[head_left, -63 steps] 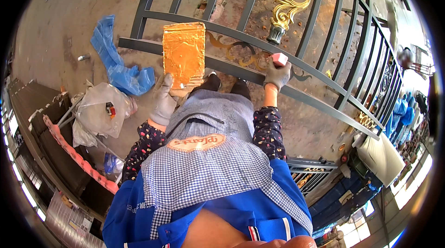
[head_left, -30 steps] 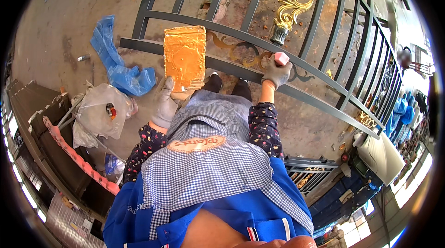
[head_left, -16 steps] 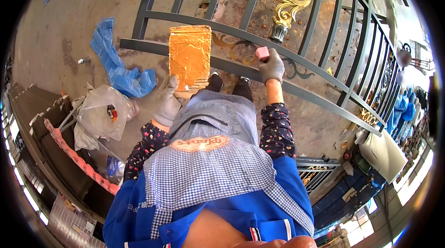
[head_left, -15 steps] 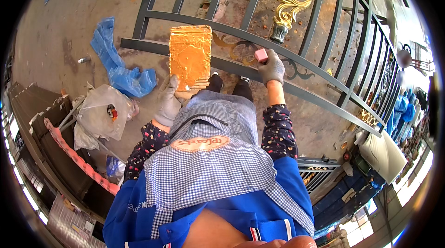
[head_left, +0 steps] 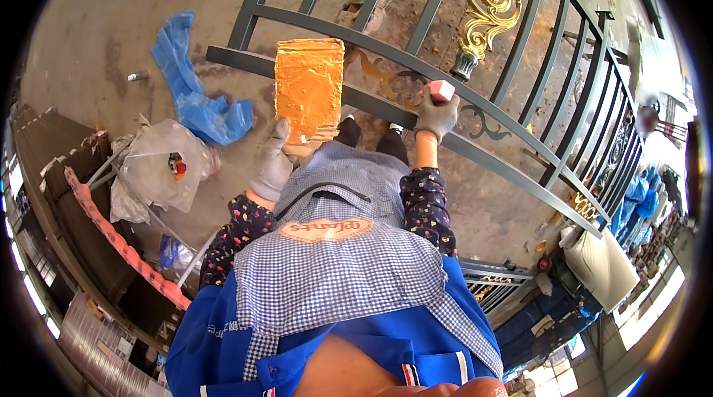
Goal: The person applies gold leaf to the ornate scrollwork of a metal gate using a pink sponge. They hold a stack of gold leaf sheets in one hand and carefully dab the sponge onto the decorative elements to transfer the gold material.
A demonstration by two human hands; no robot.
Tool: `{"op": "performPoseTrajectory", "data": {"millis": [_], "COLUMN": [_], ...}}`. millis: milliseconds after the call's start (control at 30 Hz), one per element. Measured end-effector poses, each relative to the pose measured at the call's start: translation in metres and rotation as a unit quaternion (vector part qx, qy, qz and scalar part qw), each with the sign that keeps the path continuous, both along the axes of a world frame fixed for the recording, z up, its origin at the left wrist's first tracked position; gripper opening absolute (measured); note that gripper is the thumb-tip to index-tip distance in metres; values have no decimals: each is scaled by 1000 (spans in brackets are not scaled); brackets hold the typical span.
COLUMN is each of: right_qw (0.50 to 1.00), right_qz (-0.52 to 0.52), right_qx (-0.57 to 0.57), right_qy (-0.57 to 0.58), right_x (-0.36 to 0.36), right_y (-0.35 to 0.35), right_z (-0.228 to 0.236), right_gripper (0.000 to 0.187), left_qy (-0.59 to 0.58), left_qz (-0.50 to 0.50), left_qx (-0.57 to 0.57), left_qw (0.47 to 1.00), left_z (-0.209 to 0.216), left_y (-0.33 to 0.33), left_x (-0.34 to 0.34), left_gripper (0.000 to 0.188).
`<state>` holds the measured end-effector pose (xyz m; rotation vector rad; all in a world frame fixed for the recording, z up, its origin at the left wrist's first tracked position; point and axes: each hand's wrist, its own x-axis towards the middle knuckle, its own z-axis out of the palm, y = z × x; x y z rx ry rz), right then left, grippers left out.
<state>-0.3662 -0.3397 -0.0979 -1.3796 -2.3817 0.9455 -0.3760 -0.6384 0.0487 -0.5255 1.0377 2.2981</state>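
Observation:
My gloved left hand (head_left: 274,167) grips the lower end of a flat rectangular board (head_left: 309,89) thickly coated with gold-orange paint. Bare cardboard-like edges show at the board's bottom, beside my thumb. In my gloved right hand (head_left: 437,116) is a small pink sponge block (head_left: 441,90), pinched at the fingertips and held by the lower rails of a dark metal railing (head_left: 386,106). Just beyond it, a gold scroll ornament (head_left: 490,0) with a dark base is set between the bars. A dark scroll (head_left: 484,124) sits between the two lower rails, right of that hand.
Crumpled blue plastic (head_left: 194,89) lies on the floor to the left. Nearer, a clear plastic bag (head_left: 165,167) hangs in a metal frame, next to a pink-edged strip (head_left: 119,237). A pale sack (head_left: 600,267) lies at the right, with another railing section (head_left: 494,274) close by.
My right hand has turned slightly, with the pink block now tipped upward nearer the rail. The railing has shifted a little right in the view. My left hand still holds the board.

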Motion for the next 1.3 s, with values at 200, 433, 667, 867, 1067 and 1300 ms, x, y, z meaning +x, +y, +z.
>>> {"op": "performPoseTrajectory", "data": {"millis": [200,433,667,867,1067,1300], "right_qw": [999,992,964,995,999,999], "right_qz": [37,115,244,97,26,33], "right_qx": [-13,-1,13,-4,13,-9], "right_qy": [-8,-60,-105,18,33,39], "right_x": [-26,-38,-43,-3,-1,-24], "right_y": [-20,-39,-57,-24,-5,-28], "right_z": [11,14,12,19,8,13], "right_gripper": [38,31,33,41,41,34], "left_qy": [10,19,19,-1,-3,0], "left_qz": [13,4,-2,-8,1,-13], "left_qx": [-36,-62,-42,-23,-30,-29], "left_qw": [999,998,999,1000,1000,999], "left_z": [-11,-11,-9,-19,-12,-18], "left_y": [-12,-13,-11,-21,-14,-17], "left_x": [2,0,-5,-4,-9,-8], "left_gripper": [54,59,58,60,58,63]}}
